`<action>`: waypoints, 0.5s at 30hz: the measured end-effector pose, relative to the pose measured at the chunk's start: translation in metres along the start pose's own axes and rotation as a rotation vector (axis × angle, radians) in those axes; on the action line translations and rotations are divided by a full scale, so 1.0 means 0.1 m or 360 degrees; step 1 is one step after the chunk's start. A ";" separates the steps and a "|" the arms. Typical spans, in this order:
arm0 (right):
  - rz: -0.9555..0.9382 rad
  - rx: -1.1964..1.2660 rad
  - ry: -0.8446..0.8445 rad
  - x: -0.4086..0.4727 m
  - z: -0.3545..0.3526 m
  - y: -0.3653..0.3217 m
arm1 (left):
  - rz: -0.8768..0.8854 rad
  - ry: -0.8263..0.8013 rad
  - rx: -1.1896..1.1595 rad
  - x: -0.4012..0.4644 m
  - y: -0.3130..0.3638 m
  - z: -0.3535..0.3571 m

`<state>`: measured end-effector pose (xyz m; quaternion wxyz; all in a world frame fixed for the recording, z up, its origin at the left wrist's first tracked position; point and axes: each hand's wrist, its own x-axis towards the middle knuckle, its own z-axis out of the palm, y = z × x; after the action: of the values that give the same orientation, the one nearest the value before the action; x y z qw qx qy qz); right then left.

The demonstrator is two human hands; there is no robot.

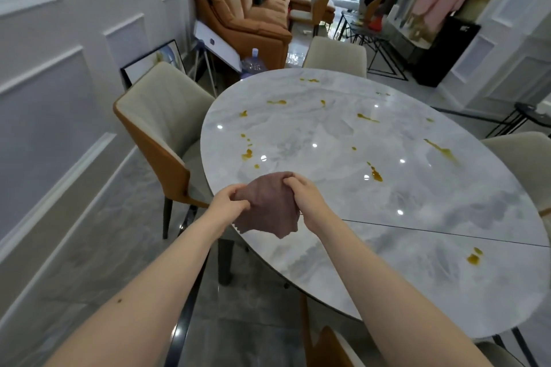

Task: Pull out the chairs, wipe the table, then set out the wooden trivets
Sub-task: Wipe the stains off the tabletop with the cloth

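Mauve cloth [268, 205] pinched by left hand [229, 199] and right hand [301, 191], hanging lengthwise downward over stained marble table [417, 188] edge.

**Round marble table, spattered with yellow-brown spills**

The table [343, 134] has a glossy grey-and-white marbled top, round or slightly oval, with a thin dark seam [441, 231] crossing its near part. Yellow-brown spills [376, 175] dot the surface: a cluster toward the left edge, several small ones toward the far side, a streak at the right, and a pair near the near-right rim. They look like sauce or liquid, though the blur leaves that uncertain.
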<state>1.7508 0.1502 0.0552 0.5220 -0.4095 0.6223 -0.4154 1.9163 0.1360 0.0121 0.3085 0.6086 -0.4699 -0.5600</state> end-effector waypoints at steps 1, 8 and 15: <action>0.0014 -0.0006 0.0028 0.09 0.02 0.00 | 0.0000 -0.0013 0.0052 0.10 0.00 -0.01; 0.0151 -0.0157 0.0268 0.85 0.21 0.09 | -0.0005 -0.0112 0.0295 0.81 0.07 -0.25; 0.0318 -0.0156 0.0603 1.50 0.53 0.14 | 0.0101 -0.0272 0.0541 1.64 0.22 -0.52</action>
<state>1.7838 0.0085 -0.0098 0.4137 -0.2852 0.7663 -0.4004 1.9508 -0.0303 -0.0231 0.1777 0.5869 -0.6013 -0.5122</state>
